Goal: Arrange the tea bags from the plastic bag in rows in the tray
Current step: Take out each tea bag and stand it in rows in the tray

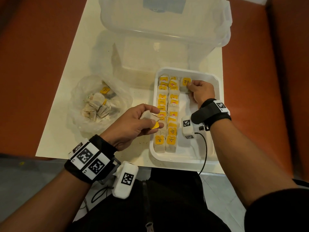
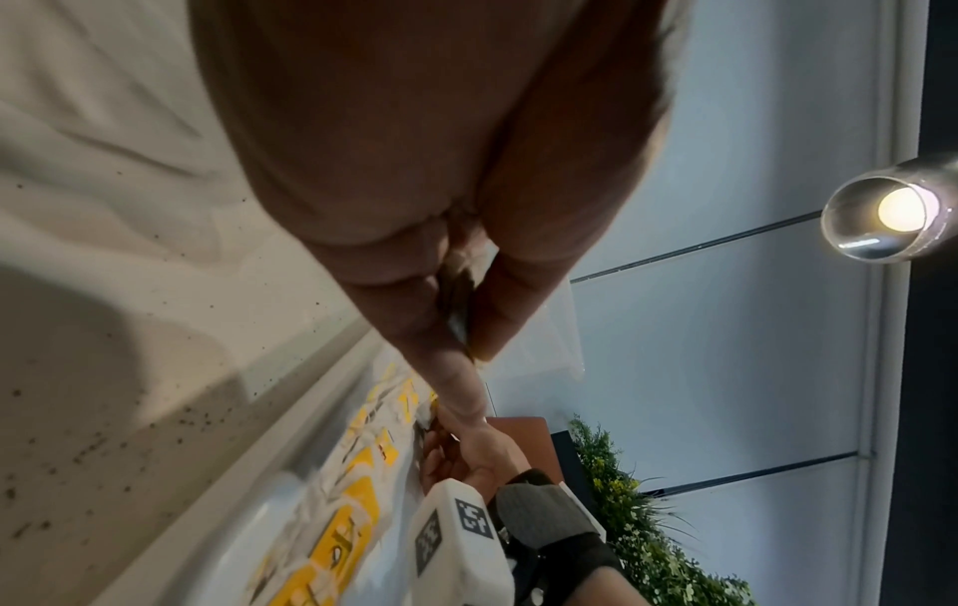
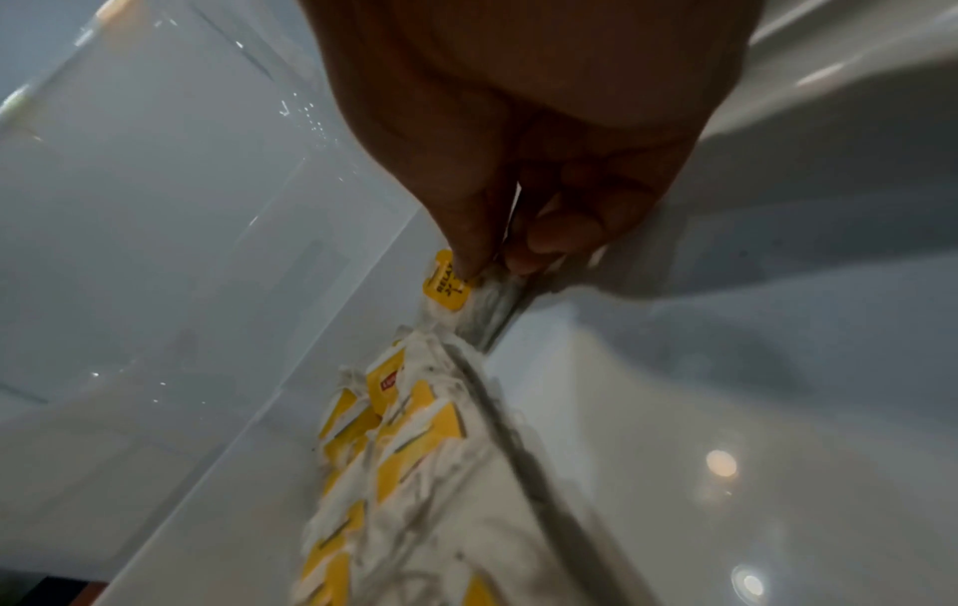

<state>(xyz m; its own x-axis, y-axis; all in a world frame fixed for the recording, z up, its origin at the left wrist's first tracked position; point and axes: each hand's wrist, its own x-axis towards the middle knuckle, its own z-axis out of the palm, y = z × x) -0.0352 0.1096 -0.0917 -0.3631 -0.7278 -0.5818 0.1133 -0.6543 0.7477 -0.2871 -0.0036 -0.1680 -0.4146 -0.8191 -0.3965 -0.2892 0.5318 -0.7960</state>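
A white tray [image 1: 215, 91] at the table's right front holds two full rows of tea bags [image 1: 167, 114] with yellow tags. My right hand [image 1: 199, 91] pinches a tea bag [image 1: 185, 84] tagged RELAX at the far end of a third row, seen close in the right wrist view as the tea bag [image 3: 448, 287]. My left hand [image 1: 143, 121] hovers at the tray's left edge and holds another tea bag [image 1: 148, 115] with its yellow tag [image 1: 155, 126] dangling. The clear plastic bag [image 1: 78, 104] lies to the left with several tea bags [image 1: 98, 106] inside.
A large clear storage box [image 1: 163, 30] stands at the back of the cream table [image 1: 66, 114], just behind the tray. A black cable [image 1: 204, 151] hangs from my right wrist over the tray's near rim. Orange floor surrounds the table.
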